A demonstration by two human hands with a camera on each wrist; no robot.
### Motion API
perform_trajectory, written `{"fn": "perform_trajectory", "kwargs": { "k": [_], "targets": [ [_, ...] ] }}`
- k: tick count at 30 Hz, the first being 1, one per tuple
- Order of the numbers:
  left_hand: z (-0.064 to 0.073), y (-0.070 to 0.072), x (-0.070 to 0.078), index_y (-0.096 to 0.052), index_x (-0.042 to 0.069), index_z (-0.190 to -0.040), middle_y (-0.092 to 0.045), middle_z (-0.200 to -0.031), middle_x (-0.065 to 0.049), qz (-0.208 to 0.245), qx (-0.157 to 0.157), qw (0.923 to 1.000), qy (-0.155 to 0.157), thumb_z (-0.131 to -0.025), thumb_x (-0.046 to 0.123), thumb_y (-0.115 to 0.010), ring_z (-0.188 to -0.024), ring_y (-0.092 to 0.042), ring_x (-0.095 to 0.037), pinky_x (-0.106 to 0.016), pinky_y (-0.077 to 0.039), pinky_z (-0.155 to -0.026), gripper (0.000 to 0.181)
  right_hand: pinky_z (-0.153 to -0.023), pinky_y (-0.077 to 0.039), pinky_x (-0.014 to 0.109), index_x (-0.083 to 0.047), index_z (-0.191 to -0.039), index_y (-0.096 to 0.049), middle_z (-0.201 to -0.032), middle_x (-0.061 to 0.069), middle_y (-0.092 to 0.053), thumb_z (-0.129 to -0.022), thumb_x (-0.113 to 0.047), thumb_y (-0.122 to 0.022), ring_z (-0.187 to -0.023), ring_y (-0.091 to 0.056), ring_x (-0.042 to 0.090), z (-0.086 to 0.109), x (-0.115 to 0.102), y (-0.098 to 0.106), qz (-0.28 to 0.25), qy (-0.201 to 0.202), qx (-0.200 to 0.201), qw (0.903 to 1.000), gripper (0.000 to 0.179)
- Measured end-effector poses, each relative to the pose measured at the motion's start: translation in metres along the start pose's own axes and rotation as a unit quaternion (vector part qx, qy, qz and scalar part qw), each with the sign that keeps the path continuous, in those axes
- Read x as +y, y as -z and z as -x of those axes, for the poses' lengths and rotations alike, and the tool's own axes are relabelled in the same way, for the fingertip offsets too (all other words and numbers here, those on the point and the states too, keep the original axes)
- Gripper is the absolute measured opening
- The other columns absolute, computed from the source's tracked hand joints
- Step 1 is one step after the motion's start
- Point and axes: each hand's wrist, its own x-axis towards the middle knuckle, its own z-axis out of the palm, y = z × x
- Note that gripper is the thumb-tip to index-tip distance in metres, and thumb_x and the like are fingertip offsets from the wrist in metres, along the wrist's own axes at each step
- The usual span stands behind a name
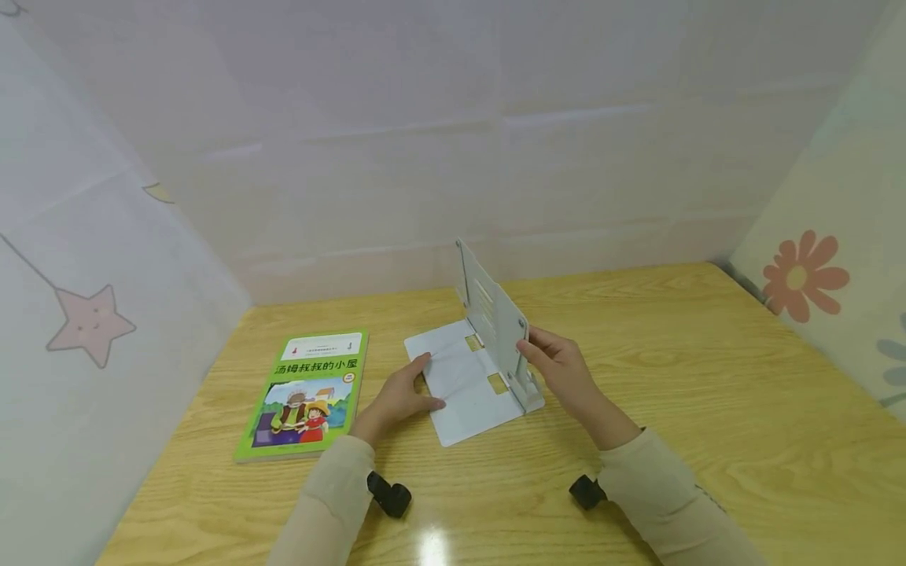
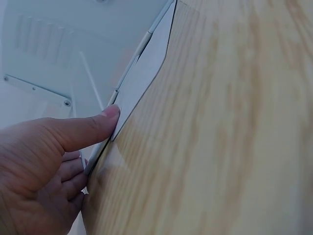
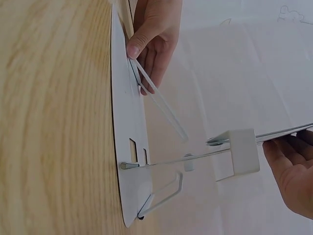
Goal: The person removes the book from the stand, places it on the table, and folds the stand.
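A white metal book stand is unfolded on the table, its slotted panel raised from the flat base plate. My left hand holds the base plate's left edge, thumb and fingers apart along it. In the left wrist view the thumb presses at the plate's edge, with the other fingers curled behind. My right hand grips the near edge of the raised panel between thumb and fingers. A white bracket juts from that panel in the right wrist view, and slim wire supports stand out from the base.
To the left lies a green-bordered picture book, cover up, beside my left forearm. The wooden table stretches to the right. Pale cloth walls enclose its back and sides.
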Motion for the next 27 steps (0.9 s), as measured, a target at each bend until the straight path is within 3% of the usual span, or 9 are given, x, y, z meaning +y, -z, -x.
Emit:
{"fn": "perform_trajectory", "kwargs": {
  "k": [27],
  "targets": [
    [0.0007,-0.0011,-0.001,-0.026,0.006,-0.135,-0.022,-0.138,-0.011,0.0,-0.005,1.0,-0.003,-0.071,0.025,-0.07,-0.126,-0.017,-0.023,-0.036,-0.018,-0.099,0.081,-0.082,-0.04,0.025,0.011,-0.118,-0.045,-0.117,0.02,-0.048,-0.09,-0.012,-0.046,-0.103,-0.049,0.015,-0.0003,-0.0004,-0.0012,0.009,-0.001,0.005,0.9999,0.036]
  ]
}}
